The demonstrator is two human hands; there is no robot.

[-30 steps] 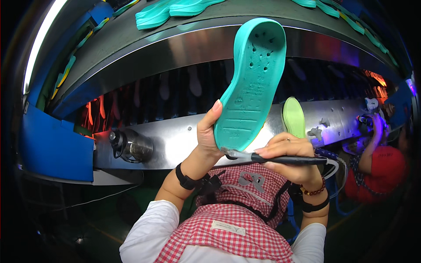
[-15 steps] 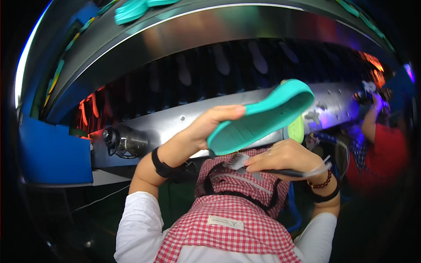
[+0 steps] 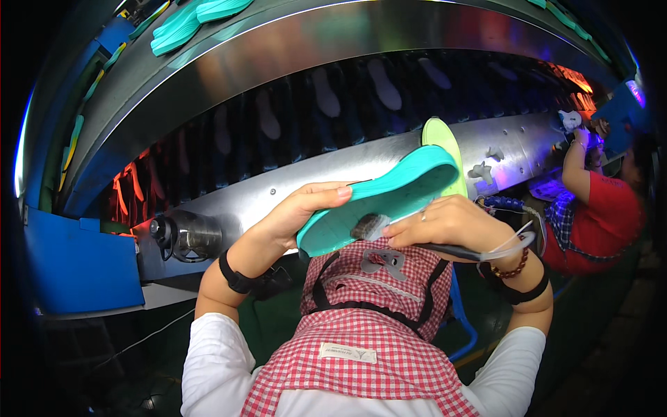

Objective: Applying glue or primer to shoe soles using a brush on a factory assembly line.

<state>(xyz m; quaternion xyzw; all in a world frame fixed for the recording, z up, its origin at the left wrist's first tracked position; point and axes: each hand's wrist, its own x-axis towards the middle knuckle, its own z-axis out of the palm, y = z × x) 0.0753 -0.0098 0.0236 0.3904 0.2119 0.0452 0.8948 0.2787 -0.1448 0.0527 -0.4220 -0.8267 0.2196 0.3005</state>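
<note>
My left hand [image 3: 306, 208] grips a teal shoe sole [image 3: 410, 177] by its left end, thumb on the upper rim. The sole is tilted so its hollow inner side faces me. In my right hand [image 3: 451, 222] is a brush [image 3: 372, 226] with a pale ferrule, dark bristles and a clear tube at its handle end. Its bristles are at the inner face of the sole, near the lower rim; firm contact cannot be made out. A lime-green sole [image 3: 445, 135] stands behind the teal one, its lower part hidden.
A metal ledge [image 3: 257, 205] runs ahead, bearing a dark transparent jug [image 3: 198, 236] at left and small grey pieces [image 3: 481, 172] at right. Behind it, soles move through a dark, red-lit machine. Teal soles [image 3: 177, 31] lie on the upper belt. A person in red [image 3: 611, 215] works at right.
The brush has moved up from below the sole to its inner face. My left hand and the teal sole sit lower and further left in view. More of the lime-green sole shows.
</note>
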